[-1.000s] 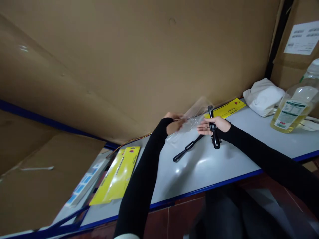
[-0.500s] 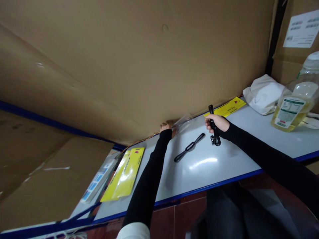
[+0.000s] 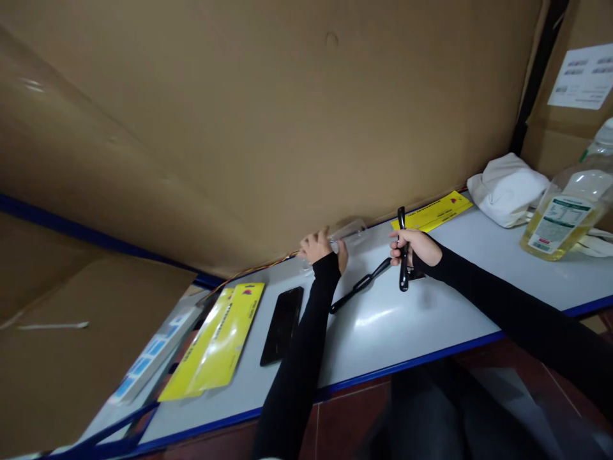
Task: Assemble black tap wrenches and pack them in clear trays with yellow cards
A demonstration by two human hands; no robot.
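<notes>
My left hand (image 3: 324,250) is at the back edge of the table, its fingers curled over a clear plastic package (image 3: 353,231). In my right hand (image 3: 416,246) is a slim black double-ended handle (image 3: 403,276), held nearly upright with both ends sticking out. Just below that hand shows a small dark, shiny piece (image 3: 416,274), partly hidden; I cannot tell whether it is held. Between my hands a second black handle (image 3: 363,283) lies slantwise on the table, with a slot in its middle and rounded ends.
A black phone (image 3: 282,324) lies left of my left forearm, beside overlapping yellow packets (image 3: 220,345) and a white-and-blue box (image 3: 156,351). Another yellow packet (image 3: 443,212) is behind my right hand. White cloth (image 3: 508,190) and a bottle of yellow liquid (image 3: 558,220) stand right. Cardboard (image 3: 268,128) walls the back.
My left hand has turned, showing more of its fingers on the plastic package. The left forearm has moved right, uncovering the phone. The handle in my right hand is tilted slightly differently.
</notes>
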